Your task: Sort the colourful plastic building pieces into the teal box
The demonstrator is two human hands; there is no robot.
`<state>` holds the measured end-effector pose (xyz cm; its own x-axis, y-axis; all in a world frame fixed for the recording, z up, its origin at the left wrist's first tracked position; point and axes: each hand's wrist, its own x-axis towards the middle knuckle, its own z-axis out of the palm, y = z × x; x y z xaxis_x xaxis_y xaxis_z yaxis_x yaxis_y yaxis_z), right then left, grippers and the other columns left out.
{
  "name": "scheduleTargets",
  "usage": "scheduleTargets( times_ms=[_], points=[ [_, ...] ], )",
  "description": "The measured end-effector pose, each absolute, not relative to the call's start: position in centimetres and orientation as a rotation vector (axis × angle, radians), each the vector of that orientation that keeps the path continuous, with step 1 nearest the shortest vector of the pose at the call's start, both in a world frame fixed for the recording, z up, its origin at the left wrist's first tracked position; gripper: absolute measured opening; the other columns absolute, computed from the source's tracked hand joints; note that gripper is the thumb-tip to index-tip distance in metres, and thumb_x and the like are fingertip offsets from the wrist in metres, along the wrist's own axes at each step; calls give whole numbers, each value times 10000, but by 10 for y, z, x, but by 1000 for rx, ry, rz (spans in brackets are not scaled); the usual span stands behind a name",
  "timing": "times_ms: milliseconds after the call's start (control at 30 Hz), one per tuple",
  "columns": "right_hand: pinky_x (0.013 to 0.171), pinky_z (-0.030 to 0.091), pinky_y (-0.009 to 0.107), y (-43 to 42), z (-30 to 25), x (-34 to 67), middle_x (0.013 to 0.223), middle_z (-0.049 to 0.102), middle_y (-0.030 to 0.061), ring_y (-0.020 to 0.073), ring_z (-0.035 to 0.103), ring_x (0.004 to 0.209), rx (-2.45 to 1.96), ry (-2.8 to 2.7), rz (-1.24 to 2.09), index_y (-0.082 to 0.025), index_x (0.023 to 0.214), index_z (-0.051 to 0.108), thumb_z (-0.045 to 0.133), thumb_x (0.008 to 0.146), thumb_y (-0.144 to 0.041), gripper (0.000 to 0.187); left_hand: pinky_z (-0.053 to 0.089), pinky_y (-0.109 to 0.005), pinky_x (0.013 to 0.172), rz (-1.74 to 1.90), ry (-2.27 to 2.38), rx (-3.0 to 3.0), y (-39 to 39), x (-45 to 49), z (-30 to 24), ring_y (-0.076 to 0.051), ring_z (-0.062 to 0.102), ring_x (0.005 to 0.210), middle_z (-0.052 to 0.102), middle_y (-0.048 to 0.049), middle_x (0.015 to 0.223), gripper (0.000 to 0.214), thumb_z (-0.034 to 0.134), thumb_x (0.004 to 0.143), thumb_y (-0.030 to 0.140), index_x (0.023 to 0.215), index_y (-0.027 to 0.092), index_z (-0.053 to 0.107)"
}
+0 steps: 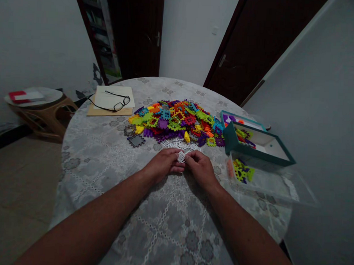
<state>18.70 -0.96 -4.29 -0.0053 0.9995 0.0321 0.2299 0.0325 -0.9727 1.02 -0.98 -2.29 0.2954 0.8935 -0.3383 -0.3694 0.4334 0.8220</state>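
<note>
My left hand (163, 164) and my right hand (201, 168) rest together on the round table (110, 176), fingers curled. Between their fingertips they pinch a small white interlocking plastic piece (182, 156). Just beyond them lie several more white pieces (179, 144). Behind those spreads a big heap of colourful interlocking plastic tiles (179, 120) in purple, green, orange, blue and yellow. A grey tile (136, 140) sits at the heap's left edge.
A teal box (260, 146) with some tiles stands at the right, above a clear plastic tray (268, 179) holding a few green pieces. Glasses (119, 104) lie on papers (110, 100) at the far left. A wooden stool (40, 109) stands off the table.
</note>
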Motion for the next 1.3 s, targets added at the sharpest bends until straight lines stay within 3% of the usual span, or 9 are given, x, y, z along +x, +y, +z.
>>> scheduleTargets(
  times_ms=[300, 567, 700, 1000, 1167, 1300],
  points=[
    [638, 478, 300, -10, -42, 188, 768, 729, 21, 190, 641, 686, -1395, -1393, 1059, -223, 868, 714, 729, 889, -424, 203, 670, -303, 792, 956, 904, 810, -12, 11, -23, -179, 791, 828, 799, -143, 1046, 158, 675, 980, 146, 1116, 130, 753],
    [870, 512, 379, -11, -38, 225, 1023, 715, 89, 245, 667, 939, -1465, -2012, 376, -227, 1017, 723, 638, 965, -314, 132, 658, -318, 737, 1151, 1028, 639, 7, -7, -9, -233, 814, 890, 811, -157, 1033, 320, 570, 1015, 109, 1314, 169, 668],
    [812, 469, 335, -14, -41, 222, 1025, 664, 78, 233, 633, 918, -1592, -2237, 254, -220, 1027, 697, 706, 963, -341, 137, 654, -314, 694, 1180, 1057, 629, 11, -13, -6, -238, 815, 886, 810, -162, 1039, 335, 544, 1010, 101, 1324, 159, 642],
    [724, 422, 304, -5, -42, 224, 827, 647, 17, 192, 598, 791, -1447, -2112, 483, -224, 830, 634, 640, 977, -298, 165, 658, -330, 695, 1039, 996, 658, 3, -7, -13, -240, 812, 823, 809, -161, 1024, 353, 640, 943, 103, 1292, 153, 658],
    [715, 447, 324, -15, -35, 215, 853, 679, 23, 197, 596, 751, -1415, -1810, 382, -236, 946, 670, 632, 998, -367, 147, 666, -335, 713, 971, 954, 658, -1, -4, -15, -235, 801, 826, 802, -182, 1020, 131, 630, 1000, 192, 1106, 147, 693],
    [758, 459, 338, -21, -29, 197, 936, 690, 64, 213, 606, 809, -1379, -1969, 196, -228, 971, 669, 595, 1036, -311, 129, 670, -324, 739, 929, 893, 650, -5, 1, -18, -214, 782, 802, 788, -173, 991, 133, 667, 1017, 280, 1006, 149, 685]
  ],
)
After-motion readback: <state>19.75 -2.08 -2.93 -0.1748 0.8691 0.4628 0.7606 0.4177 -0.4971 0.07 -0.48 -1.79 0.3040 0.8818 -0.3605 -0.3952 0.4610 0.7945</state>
